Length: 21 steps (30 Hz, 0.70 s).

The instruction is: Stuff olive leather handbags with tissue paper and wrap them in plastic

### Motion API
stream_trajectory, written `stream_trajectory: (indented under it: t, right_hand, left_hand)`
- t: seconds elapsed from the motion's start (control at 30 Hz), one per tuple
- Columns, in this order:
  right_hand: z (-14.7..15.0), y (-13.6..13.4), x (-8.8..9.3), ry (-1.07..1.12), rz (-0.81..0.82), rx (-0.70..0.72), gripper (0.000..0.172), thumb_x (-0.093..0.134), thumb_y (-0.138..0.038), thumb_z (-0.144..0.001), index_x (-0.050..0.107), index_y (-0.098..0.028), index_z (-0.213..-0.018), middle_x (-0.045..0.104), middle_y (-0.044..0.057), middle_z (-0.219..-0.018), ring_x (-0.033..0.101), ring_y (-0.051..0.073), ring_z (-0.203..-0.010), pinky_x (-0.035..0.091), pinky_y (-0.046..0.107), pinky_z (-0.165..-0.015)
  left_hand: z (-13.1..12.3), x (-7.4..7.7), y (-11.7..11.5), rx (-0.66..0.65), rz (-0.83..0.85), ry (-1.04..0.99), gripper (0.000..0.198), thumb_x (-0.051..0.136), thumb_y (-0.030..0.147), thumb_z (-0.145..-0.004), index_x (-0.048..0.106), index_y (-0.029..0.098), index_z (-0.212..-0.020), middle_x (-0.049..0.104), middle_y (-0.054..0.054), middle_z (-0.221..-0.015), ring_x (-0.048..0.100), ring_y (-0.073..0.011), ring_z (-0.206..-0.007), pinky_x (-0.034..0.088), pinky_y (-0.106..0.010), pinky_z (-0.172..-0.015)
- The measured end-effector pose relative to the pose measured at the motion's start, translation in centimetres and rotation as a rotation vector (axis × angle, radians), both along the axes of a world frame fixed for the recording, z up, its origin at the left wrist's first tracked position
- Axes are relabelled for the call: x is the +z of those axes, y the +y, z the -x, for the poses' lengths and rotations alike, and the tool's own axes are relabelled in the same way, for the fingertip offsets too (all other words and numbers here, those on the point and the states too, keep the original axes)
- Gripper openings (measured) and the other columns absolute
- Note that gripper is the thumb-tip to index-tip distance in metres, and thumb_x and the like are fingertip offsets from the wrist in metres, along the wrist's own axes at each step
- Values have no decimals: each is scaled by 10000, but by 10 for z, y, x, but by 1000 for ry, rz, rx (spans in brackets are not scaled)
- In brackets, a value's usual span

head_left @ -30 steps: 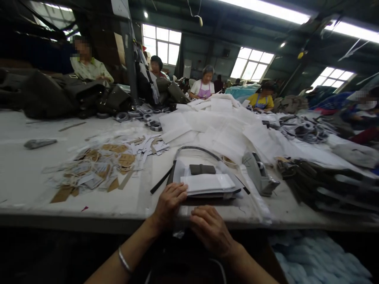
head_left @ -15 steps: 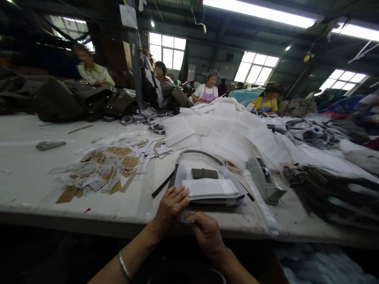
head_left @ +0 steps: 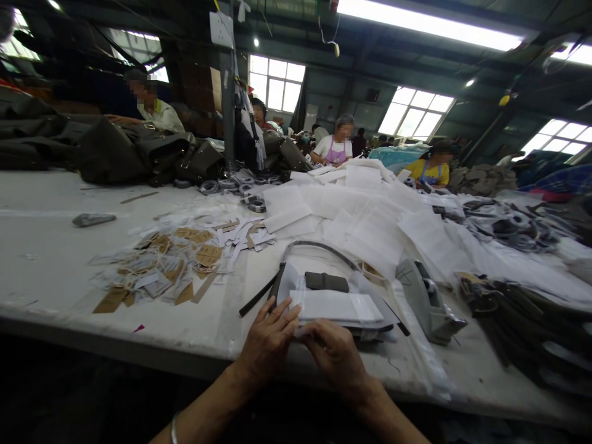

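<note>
A dark handbag (head_left: 277,290) with a wrapped, arched handle (head_left: 319,245) lies on the table in front of me. White translucent sheeting covers much of it, around a dark strap tab (head_left: 327,282), and a folded white sheet (head_left: 342,306) lies across its front. My left hand (head_left: 271,333) rests on the bag's near left corner, fingers stretched out and slightly spread. Close beside it, my right hand (head_left: 335,353) is closed in a pinch at the white sheet's near left edge. What lies between those fingertips is mostly hidden.
A grey tape dispenser (head_left: 428,302) stands right of the bag, with dark bags (head_left: 522,333) beyond it. White foam sheets (head_left: 351,203) are heaped behind. Paper tags (head_left: 161,265) lie left, near a small grey tool (head_left: 94,219). Co-workers (head_left: 340,145) sit across the table.
My view has turned slightly left, so the scene sits further right. My right hand has come up to the bag's front edge; a clear piece seen between my hands earlier is now hidden.
</note>
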State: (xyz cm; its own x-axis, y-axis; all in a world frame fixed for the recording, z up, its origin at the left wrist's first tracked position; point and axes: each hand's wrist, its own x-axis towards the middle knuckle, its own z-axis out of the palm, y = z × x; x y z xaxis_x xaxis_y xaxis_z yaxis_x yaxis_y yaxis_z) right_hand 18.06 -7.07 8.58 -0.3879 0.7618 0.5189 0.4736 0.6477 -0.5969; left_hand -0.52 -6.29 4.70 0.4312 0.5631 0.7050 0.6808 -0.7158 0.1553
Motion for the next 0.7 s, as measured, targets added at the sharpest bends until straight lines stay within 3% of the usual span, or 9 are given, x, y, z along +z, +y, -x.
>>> stream_trajectory:
  t: [0.1, 0.23, 0.3, 0.4, 0.7]
  right_hand:
    - [4, 27, 14, -103, -50, -18, 77, 628, -175, -887, 678, -225, -857, 710, 7, -796, 645, 182, -770, 454, 301, -769]
    - [6, 59, 19, -135, 156, -83, 83, 674, -168, -830, 681, -219, -764, 693, -20, -734, 624, 161, -718, 434, 275, -712]
    - [6, 69, 17, -136, 267, -92, 101, 662, -182, -830, 682, -216, -737, 675, -30, -697, 609, 145, -674, 435, 256, -675]
    - [6, 77, 12, -146, 319, -89, 109, 648, -189, -828, 690, -212, -730, 674, -26, -695, 613, 140, -668, 445, 243, -661]
    - [7, 79, -7, -207, 209, -154, 110, 661, -178, -826, 677, -228, -730, 678, -7, -731, 630, 170, -729, 456, 270, -692]
  left_hand:
    - [-2, 6, -5, 27, 156, -73, 297, 521, 165, -887, 572, 207, -1177, 678, -66, -1211, 534, -285, -1262, 329, -538, -1108]
    - [-14, 6, 2, 124, 249, -231, 45, 611, 201, -867, 570, 214, -878, 685, -28, -884, 635, -259, -980, 399, -534, -1025]
    - [-21, 3, 9, 174, 237, -285, 108, 565, 171, -885, 534, 211, -789, 630, -9, -771, 620, -220, -822, 435, -504, -965]
    - [-27, 0, 18, 226, 200, -312, 165, 511, 150, -894, 499, 208, -739, 566, 3, -698, 573, -197, -726, 458, -471, -909]
    - [-31, 1, 24, 321, 111, -227, 194, 451, 114, -886, 472, 217, -723, 531, -7, -674, 541, -198, -693, 475, -416, -843]
